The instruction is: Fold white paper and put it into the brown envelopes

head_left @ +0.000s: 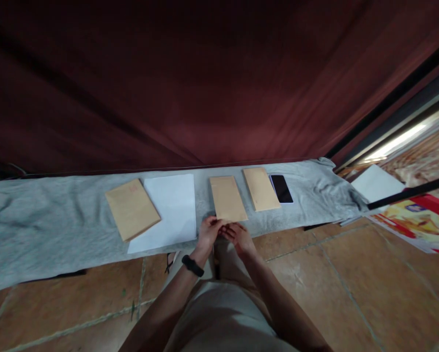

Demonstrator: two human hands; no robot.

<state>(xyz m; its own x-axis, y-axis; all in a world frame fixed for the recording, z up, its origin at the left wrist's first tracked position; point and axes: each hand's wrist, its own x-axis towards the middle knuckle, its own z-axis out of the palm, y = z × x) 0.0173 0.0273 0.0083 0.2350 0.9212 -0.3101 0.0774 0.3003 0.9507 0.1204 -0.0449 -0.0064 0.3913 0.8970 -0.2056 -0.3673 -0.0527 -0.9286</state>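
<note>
A brown paper envelope [227, 196] lies in front of me on the grey cloth, its near edge at my fingers. My left hand [209, 231], with a black band on the wrist, pinches that near edge, thumb toward the middle. Close beside it, my right hand [238, 237] has its fingers curled at the same edge, the fingertips of both hands nearly meeting. To the right lies a stack of brown envelopes [260, 188]. On the left, more brown envelopes [133, 209] rest at an angle, partly over white paper [173, 208].
A dark-screened phone [281, 189] lies against the right stack. The narrow bench is covered by a grey cloth [65, 220], with a dark red curtain [190, 88] behind it. At the right stand a dark metal frame [391, 98] and a red and yellow printed box [421, 220].
</note>
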